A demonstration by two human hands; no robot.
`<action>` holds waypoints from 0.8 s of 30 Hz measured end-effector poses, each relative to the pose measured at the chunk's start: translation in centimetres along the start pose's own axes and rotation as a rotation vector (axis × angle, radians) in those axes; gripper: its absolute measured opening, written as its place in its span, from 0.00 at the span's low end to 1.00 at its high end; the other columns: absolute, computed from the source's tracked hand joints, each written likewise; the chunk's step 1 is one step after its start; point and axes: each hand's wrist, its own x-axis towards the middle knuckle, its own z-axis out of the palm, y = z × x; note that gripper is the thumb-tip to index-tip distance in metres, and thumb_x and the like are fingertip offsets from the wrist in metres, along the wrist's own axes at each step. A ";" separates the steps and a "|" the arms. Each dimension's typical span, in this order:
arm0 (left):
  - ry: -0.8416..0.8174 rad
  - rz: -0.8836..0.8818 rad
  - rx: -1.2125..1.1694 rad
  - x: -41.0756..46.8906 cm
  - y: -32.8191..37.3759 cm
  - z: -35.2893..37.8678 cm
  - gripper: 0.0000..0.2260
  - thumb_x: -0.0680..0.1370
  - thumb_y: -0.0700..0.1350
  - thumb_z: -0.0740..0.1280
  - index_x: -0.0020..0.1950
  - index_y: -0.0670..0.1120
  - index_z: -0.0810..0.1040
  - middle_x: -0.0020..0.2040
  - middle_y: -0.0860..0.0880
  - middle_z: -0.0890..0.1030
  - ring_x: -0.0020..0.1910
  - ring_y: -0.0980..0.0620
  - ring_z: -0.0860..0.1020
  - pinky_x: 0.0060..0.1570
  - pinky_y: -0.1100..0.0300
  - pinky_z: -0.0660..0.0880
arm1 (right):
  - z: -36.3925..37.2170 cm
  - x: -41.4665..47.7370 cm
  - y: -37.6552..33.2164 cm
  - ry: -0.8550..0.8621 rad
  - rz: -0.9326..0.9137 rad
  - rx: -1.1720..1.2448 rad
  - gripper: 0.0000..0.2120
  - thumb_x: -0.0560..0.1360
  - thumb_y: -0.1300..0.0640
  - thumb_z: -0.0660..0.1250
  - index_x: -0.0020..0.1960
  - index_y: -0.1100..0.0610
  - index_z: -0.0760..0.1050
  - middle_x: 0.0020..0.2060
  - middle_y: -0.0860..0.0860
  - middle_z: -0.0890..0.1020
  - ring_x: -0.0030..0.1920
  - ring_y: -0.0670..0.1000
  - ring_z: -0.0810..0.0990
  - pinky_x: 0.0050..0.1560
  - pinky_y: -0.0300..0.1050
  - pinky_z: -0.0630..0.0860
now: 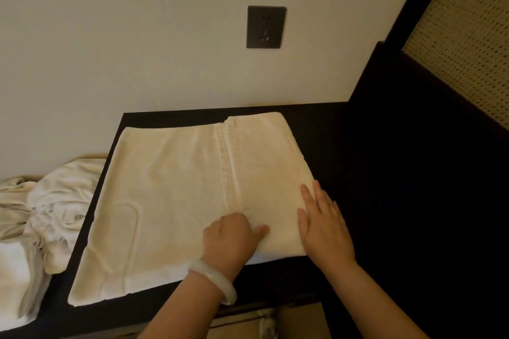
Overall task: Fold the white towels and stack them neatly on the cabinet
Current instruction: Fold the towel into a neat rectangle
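A white towel [170,195] lies spread on the dark cabinet top [325,151], its right third folded over to the left so that a hemmed edge runs down the middle. My left hand [230,237], with a pale bangle on the wrist, has its fingers curled and grips the folded layer near the front edge. My right hand [323,223] lies flat with straight fingers on the towel's right fold. A heap of crumpled white towels [46,201] sits to the left of the cabinet.
A dark wall socket [265,27] is set in the pale wall behind the cabinet. A tall dark panel [413,173] with a woven screen [468,36] rises at the right. A folded white cloth [13,278] lies at the far left.
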 end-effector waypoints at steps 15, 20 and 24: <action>0.472 0.416 0.147 -1.0 1.7 1.4 0.24 0.80 0.52 0.62 0.72 0.40 0.68 0.74 0.37 0.67 0.73 0.39 0.66 0.71 0.44 0.63 | -0.9 -0.1 -0.7 -0.070 0.002 -0.049 0.29 0.82 0.43 0.40 0.81 0.50 0.41 0.80 0.53 0.45 0.79 0.54 0.51 0.79 0.53 0.52; 0.217 0.404 0.178 2.0 0.3 3.0 0.29 0.83 0.60 0.40 0.80 0.51 0.36 0.80 0.49 0.34 0.78 0.48 0.33 0.76 0.44 0.35 | -0.7 -0.6 -1.1 -0.050 0.050 -0.007 0.29 0.81 0.44 0.41 0.80 0.49 0.39 0.80 0.51 0.43 0.79 0.52 0.48 0.78 0.49 0.54; 0.236 0.441 0.189 2.3 -0.8 3.4 0.28 0.83 0.59 0.40 0.80 0.52 0.37 0.80 0.50 0.34 0.78 0.49 0.33 0.76 0.44 0.36 | -0.8 -1.9 -1.7 -0.081 0.074 -0.032 0.29 0.83 0.45 0.42 0.80 0.50 0.38 0.80 0.52 0.41 0.79 0.53 0.48 0.78 0.48 0.52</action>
